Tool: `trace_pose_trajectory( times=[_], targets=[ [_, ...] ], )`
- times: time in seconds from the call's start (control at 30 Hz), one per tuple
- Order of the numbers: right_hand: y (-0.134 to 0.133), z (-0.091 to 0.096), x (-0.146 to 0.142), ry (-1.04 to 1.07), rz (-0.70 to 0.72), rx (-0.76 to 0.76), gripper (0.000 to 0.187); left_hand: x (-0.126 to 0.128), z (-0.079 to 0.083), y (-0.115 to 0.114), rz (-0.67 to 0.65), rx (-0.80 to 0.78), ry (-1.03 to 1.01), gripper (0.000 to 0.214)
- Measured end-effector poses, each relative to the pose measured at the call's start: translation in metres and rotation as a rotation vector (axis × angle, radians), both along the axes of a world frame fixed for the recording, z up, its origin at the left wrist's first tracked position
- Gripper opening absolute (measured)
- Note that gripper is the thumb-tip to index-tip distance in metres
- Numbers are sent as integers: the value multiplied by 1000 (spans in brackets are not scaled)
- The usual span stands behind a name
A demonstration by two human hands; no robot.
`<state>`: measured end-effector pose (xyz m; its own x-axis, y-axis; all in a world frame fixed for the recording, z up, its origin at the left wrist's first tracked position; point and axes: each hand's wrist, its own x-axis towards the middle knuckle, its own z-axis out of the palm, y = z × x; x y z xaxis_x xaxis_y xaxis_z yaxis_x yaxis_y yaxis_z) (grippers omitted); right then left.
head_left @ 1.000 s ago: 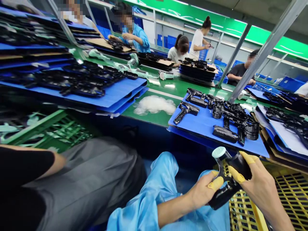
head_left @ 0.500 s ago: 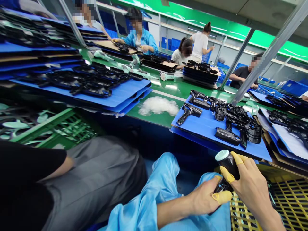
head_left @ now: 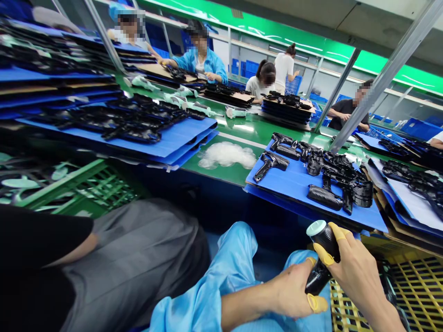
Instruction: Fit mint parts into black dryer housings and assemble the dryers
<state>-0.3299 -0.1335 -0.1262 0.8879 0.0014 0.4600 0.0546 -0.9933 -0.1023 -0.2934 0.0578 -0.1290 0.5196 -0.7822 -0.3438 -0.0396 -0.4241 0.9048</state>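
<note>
A glossy black handheld massage gun with a round pale teal head is held low over my lap. My left hand grips its handle from below, and my right hand wraps its barrel from the right. Yellow finger cots cover several fingertips. My fingers hide part of the device where they wrap around it. A blue sleeve covers my left arm.
Black parts lie on a blue corrugated board just ahead, beside white plastic film on the green bench. A yellow crate stands right. A co-worker's grey-trousered leg and a green crate are left.
The massage gun has turned more upright, its handle now pointing down instead of down-left. My hands have drawn closer together around it, and the view has shifted slightly.
</note>
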Motion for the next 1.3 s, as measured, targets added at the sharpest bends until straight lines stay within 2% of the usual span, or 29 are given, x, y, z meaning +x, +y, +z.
trace_pose_trajectory(
  times=[0.07, 0.13, 0.23, 0.27, 0.33, 0.43, 0.63, 0.83, 0.93, 1.03, 1.1, 1.17, 1.23, 1.3],
  targets=[
    [-7, 1, 2, 116, 2, 305, 72, 2, -1, 2, -87, -9, 129, 39],
    [-15, 8, 3, 320, 22, 683, 76, 4, -4, 7, -132, -76, 183, 38],
    [-25, 20, 2, 657, 180, 1214, 74, 7, -14, 16, -146, -189, 118, 33],
    [-26, 22, 1, 723, 234, 1330, 73, 8, -17, 18, -144, -223, 62, 32],
    [-23, 22, -1, 762, 287, 1435, 71, 12, -23, 23, -153, -277, -63, 33],
    [-11, 13, -5, 722, 303, 1440, 67, 18, -27, 29, -214, -273, -159, 32],
    [2, -2, -9, 578, 287, 1478, 58, 30, -23, 35, -302, -130, -93, 31],
    [-6, 1, -4, 702, 401, 1535, 66, 41, -15, 40, -395, -74, -98, 31],
    [3, 3, -6, 592, 308, 1584, 63, 45, -9, 43, -418, -55, -111, 30],
    [17, 1, -7, 449, 185, 1639, 57, 43, -6, 41, -390, -4, -389, 29],
    [24, 1, -5, 418, 133, 1666, 56, 37, -9, 38, -285, 106, -742, 24],
    [23, 2, 0, 407, 105, 1656, 56, 31, -15, 36, -136, 173, -1073, 32],
    [11, 9, 8, 438, 154, 1500, 57, 26, -21, 37, -18, 100, -1285, 50],
    [-10, 20, 20, 472, 189, 1171, 60, 26, -23, 43, 50, -54, -1335, 59]
  ],
)
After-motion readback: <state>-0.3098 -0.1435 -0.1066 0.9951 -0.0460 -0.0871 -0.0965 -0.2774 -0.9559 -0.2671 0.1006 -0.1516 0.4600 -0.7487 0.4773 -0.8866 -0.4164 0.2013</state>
